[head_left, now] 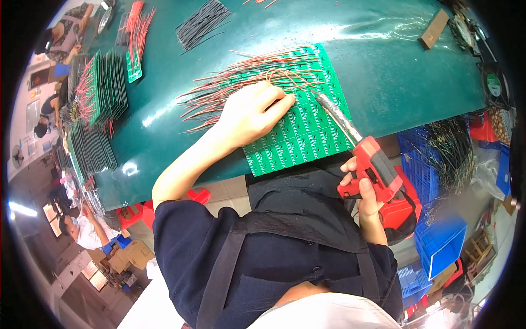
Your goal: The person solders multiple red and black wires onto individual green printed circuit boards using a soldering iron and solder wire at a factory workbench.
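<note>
A green panel of small printed circuit boards point(296, 145) lies at the near edge of the table. Red, orange and dark wires point(211, 93) spread leftward from its far rows. My left hand point(249, 112) rests over the panel, its fingers closed on some of these wires; the fingertips are partly hidden. A few thin orange wires loop up just beyond the knuckles. My right hand point(362, 189) grips a red soldering gun point(375, 164) by its handle. The metal barrel slants up and left, with its tip close to the wire ends, right of my left hand.
Green boards with wires point(107, 88) stand in rows at the left. Dark wires point(203, 22) and a red-wired board strip point(133, 67) lie farther back. A wooden block point(434, 29) sits far right. Blue crates point(441, 247) and wire bundles point(449, 153) stand beside the table. Other people are leftward.
</note>
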`<state>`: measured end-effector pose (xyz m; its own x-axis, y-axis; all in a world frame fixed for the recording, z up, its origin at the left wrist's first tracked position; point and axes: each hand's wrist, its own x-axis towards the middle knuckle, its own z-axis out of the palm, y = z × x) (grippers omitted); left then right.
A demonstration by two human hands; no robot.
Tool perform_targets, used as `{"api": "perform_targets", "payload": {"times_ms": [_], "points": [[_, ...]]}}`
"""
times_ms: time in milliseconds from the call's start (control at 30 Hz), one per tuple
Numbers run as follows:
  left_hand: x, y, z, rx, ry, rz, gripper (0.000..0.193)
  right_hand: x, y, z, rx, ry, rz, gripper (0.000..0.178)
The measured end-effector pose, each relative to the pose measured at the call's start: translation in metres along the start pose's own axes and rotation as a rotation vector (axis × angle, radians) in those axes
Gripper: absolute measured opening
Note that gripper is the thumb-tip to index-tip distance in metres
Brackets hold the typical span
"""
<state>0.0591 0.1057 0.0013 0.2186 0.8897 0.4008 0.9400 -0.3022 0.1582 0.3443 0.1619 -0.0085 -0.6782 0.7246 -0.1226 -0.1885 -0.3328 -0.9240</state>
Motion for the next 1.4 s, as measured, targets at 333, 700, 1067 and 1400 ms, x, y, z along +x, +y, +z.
{"api": "perform_targets", "payload": {"times_ms": [333,700,1067,1400], "points": [[0.012,0.002,0.006,-0.033,-0.05,-0.009,0.026,-0.004,0.003,0.0,-0.04,0.081,0.056,0.04],[0.013,0.001,0.009,-0.053,-0.017,-0.019,0.027,-0.003,0.001,-0.001,-0.07,0.081,0.096,0.038],[0.019,0.003,0.01,-0.088,0.045,-0.042,0.028,0.002,-0.002,-0.007,-0.004,0.054,-0.023,0.04],[0.03,0.006,0.013,-0.1,-0.037,-0.064,0.028,-0.004,0.004,-0.009,-0.029,0.133,0.002,0.041]]}}
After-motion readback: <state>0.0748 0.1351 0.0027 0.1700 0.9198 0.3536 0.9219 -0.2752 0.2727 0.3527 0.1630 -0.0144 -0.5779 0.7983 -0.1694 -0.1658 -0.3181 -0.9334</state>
